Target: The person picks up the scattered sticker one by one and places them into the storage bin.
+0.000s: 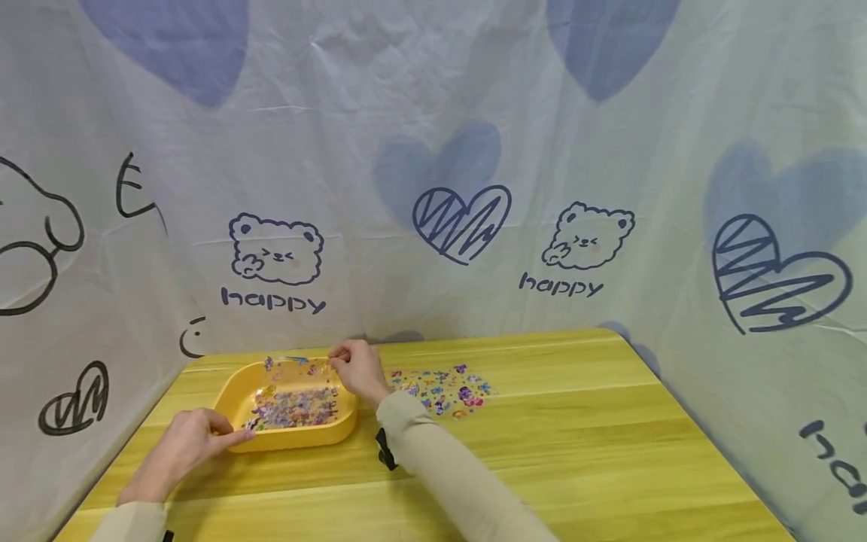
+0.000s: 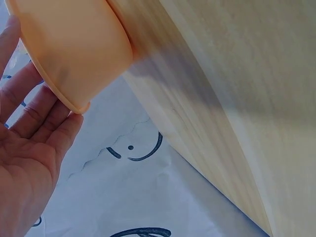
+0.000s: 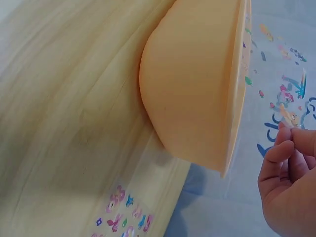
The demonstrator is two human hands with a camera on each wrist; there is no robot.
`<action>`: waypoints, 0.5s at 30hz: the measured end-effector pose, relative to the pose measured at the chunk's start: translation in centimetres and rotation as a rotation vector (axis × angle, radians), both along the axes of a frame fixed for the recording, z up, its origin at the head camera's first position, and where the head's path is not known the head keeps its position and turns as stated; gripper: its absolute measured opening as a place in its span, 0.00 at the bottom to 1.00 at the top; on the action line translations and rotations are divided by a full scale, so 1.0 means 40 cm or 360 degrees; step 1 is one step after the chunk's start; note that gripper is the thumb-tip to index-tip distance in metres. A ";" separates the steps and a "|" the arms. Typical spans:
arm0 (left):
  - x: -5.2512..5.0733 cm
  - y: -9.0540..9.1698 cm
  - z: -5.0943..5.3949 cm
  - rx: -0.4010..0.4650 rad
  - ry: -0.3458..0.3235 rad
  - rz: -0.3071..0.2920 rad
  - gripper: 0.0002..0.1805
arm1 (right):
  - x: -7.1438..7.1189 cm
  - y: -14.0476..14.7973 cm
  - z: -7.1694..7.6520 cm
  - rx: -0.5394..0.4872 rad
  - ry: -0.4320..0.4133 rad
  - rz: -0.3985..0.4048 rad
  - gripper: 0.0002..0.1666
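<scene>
My right hand (image 1: pixel 359 370) pinches the corner of a clear sheet with small colourful stickers (image 3: pixel 285 91) above the far right of a yellow tray (image 1: pixel 298 439). The sheet hangs over the tray's back rim. More colourful sticker pieces (image 1: pixel 298 409) lie inside the tray. At the tray's front left corner, my left hand (image 1: pixel 186 446) grips the rim; in the left wrist view the fingers (image 2: pixel 34 106) lie against the rim of the orange-looking tray (image 2: pixel 84 54). The sheet's lower edge is hard to make out.
A yellow wood-grain table (image 1: pixel 576 421) holds another patch of colourful stickers (image 1: pixel 443 391) just right of the tray, beside my right wrist. White cloth (image 1: pixel 366 286) with hearts and bears hangs behind and at both sides.
</scene>
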State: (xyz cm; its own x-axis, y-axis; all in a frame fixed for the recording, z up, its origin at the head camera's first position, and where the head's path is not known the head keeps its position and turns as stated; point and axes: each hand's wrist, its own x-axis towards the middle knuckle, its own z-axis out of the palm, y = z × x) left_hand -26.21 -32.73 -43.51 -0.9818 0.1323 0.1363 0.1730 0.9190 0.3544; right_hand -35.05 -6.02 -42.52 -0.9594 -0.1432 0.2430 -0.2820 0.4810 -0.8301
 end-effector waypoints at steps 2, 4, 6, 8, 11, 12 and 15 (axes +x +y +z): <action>-0.001 0.000 0.001 0.0001 -0.0005 0.0002 0.21 | 0.004 -0.007 -0.002 0.0039 0.0004 -0.0015 0.05; -0.001 -0.001 0.000 0.0003 0.0001 0.0007 0.21 | 0.008 -0.011 -0.007 0.0111 0.0000 -0.0028 0.05; 0.000 -0.002 -0.001 0.0012 0.0001 -0.0001 0.21 | 0.011 -0.014 -0.015 0.0201 0.0007 -0.0034 0.04; 0.002 -0.002 -0.004 0.0025 -0.0001 -0.0010 0.21 | 0.014 -0.014 -0.022 0.0297 0.0016 -0.0030 0.04; 0.002 -0.002 -0.007 0.0029 0.0003 -0.0013 0.21 | 0.017 -0.014 -0.030 0.0393 0.0025 0.0001 0.06; 0.002 -0.002 -0.007 0.0031 0.0009 -0.0009 0.21 | 0.017 -0.013 -0.031 0.0421 0.0032 0.0016 0.07; 0.001 -0.003 -0.006 0.0021 0.0029 0.0004 0.22 | 0.015 -0.012 -0.032 0.0520 0.0075 0.0064 0.10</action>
